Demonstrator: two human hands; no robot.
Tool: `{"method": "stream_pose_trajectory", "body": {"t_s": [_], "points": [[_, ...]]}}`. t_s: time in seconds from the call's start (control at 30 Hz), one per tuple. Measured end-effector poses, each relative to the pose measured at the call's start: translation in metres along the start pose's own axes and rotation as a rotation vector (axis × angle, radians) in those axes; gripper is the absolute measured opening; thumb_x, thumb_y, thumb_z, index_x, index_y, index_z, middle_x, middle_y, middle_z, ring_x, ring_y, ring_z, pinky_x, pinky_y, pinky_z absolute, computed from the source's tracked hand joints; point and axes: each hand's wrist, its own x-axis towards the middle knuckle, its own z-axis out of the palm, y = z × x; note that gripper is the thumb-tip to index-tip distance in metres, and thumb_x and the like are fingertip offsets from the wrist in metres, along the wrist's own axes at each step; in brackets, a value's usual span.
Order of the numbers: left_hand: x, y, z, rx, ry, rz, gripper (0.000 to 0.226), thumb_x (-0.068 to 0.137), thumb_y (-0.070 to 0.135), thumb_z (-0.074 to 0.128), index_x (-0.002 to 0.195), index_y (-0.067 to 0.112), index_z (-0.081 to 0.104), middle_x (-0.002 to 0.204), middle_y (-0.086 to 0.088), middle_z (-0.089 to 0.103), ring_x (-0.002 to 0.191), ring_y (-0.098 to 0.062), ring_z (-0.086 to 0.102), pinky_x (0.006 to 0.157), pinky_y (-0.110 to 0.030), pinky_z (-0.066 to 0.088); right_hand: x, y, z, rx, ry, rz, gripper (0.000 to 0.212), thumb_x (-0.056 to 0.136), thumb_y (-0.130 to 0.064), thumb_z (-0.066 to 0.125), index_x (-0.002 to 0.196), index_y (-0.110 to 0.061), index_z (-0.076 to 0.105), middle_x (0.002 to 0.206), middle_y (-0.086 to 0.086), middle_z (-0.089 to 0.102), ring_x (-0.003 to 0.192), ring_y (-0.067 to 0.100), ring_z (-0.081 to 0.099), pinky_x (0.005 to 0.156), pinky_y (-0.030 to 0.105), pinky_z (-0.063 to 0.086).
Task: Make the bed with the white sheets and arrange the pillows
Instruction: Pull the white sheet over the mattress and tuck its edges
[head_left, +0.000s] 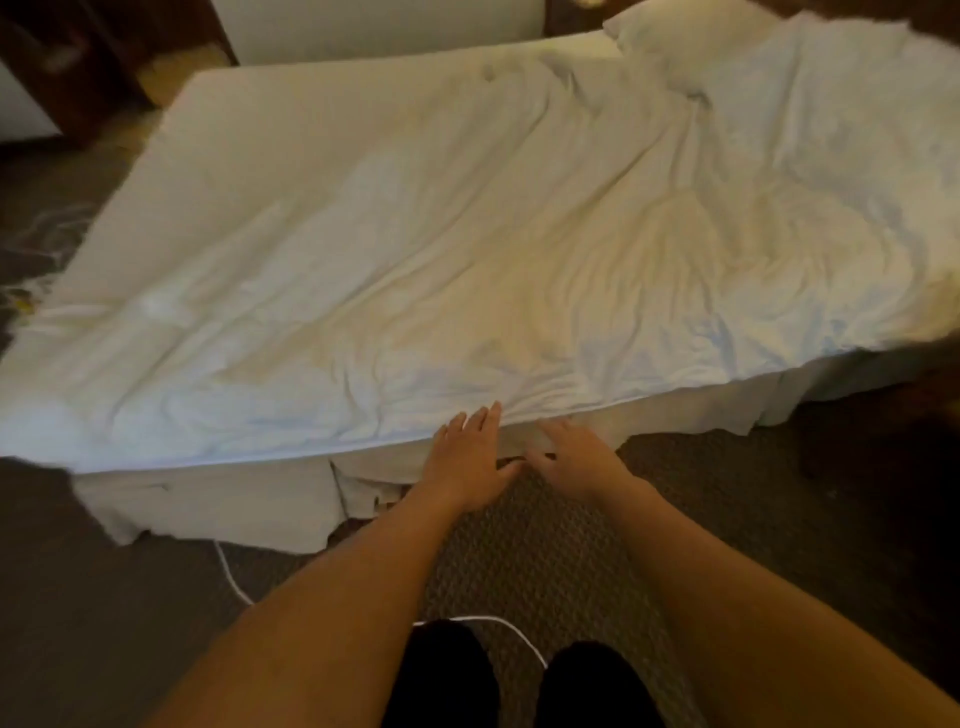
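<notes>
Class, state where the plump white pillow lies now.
Head view: the plump white pillow sits top right, at the bed's far end, beside the crumpled white sheet.

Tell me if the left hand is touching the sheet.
Touching. The head view shows the left hand with straight fingertips resting on the near edge of the sheet.

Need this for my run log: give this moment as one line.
left hand: open, fingertips on near edge of white sheet | right hand: open, against bed skirt below | sheet: spread, wrinkled | pillow: far right corner
</notes>
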Motion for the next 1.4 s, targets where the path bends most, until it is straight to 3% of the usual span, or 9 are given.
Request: {"method": "stream_pose_trajectory", "body": {"t_s": [0.1,0.27,0.37,0.57,0.67,0.77,0.87,1.17,1.4], "points": [[-0.054,-0.004,-0.040,-0.056,-0.069,-0.061,0.092,0.097,0.066,0.046,0.163,0.020,0.001,0.169,-0.006,0.014,0.153,-0.032,0.018,0.121,-0.051,0.025,-0.034,-0.026,-0.009,-0.037,-0.111,0.061,0.077,0.098,-0.066,0.041,0.161,-0.026,0.024,0.164,0.014,0.027,0.148,0.039,0.030,0.121,0.054,0.025],[-0.153,-0.005,-0.142,-0.154,-0.078,-0.204,0.095,0.096,0.063,0.051,0.163,0.016,0.002,0.167,-0.008,0.022,0.148,-0.033,0.028,0.116,-0.048,0.035,-0.101,-0.110,-0.076,-0.102,-0.269,0.057,0.076,0.100,-0.066,0.038,0.162,-0.025,0.021,0.168,0.013,0.017,0.154,0.041,0.013,0.122,0.058,0.019],[-0.206,-0.005,-0.201,-0.199,-0.059,-0.283,0.094,0.097,0.062,0.051,0.163,0.018,0.002,0.166,-0.007,0.024,0.145,-0.035,0.032,0.112,-0.050,0.038,-0.140,-0.173,-0.114,-0.092,-0.286,-0.031,0.075,0.097,-0.066,0.039,0.158,-0.023,0.032,0.160,0.013,0.036,0.148,0.039,0.028,0.118,0.057,0.027],[-0.310,-0.036,-0.269,-0.289,0.035,-0.473,0.090,0.099,0.053,0.052,0.162,0.016,-0.001,0.165,-0.010,0.022,0.141,-0.038,0.036,0.111,-0.052,0.038,-0.203,-0.297,-0.123,-0.007,-0.324,-0.168,0.041,0.103,-0.040,0.048,0.130,-0.010,0.057,0.123,0.014,0.065,0.107,0.030,0.062,0.076,0.031,0.046],[-0.357,-0.072,-0.276,-0.334,0.064,-0.560,0.092,0.099,0.055,0.051,0.162,0.016,-0.002,0.167,-0.009,0.019,0.144,-0.035,0.034,0.113,-0.051,0.037,-0.218,-0.350,-0.098,-0.090,-0.342,-0.255,0.056,0.104,-0.045,0.044,0.149,-0.011,0.042,0.146,0.015,0.052,0.133,0.032,0.049,0.103,0.036,0.043],[-0.401,-0.117,-0.287,-0.340,0.081,-0.627,0.093,0.099,0.054,0.053,0.162,0.017,-0.003,0.167,-0.008,0.020,0.146,-0.034,0.032,0.115,-0.051,0.036,-0.226,-0.411,-0.073,-0.207,-0.365,-0.305,0.071,0.104,-0.051,0.039,0.163,-0.020,0.013,0.166,0.015,0.021,0.152,0.035,0.022,0.123,0.048,0.021],[-0.440,-0.177,-0.301,-0.341,0.140,-0.678,0.091,0.098,0.052,0.055,0.163,0.017,0.000,0.167,-0.007,0.021,0.147,-0.034,0.033,0.116,-0.052,0.036,-0.221,-0.478,-0.047,-0.217,-0.336,-0.307,0.074,0.102,-0.053,0.040,0.162,-0.031,0.003,0.169,0.013,0.007,0.152,0.040,0.021,0.122,0.054,0.025],[-0.516,-0.358,-0.357,-0.261,0.091,-0.701,0.088,0.100,0.052,0.053,0.162,0.022,-0.001,0.168,-0.006,0.020,0.149,-0.033,0.030,0.118,-0.052,0.031,-0.189,-0.648,0.011,-0.081,-0.218,-0.209,0.068,0.105,-0.050,0.038,0.162,-0.029,0.007,0.168,0.015,0.011,0.152,0.042,0.016,0.121,0.051,0.021],[-0.488,-0.463,-0.388,-0.228,0.096,-0.644,0.079,0.102,0.053,0.046,0.162,0.029,0.001,0.168,-0.003,0.018,0.149,-0.033,0.030,0.116,-0.053,0.031,-0.142,-0.730,0.034,-0.034,-0.183,-0.177,0.066,0.104,-0.050,0.039,0.162,-0.035,0.009,0.167,0.014,0.012,0.151,0.044,0.014,0.121,0.056,0.019]]}}
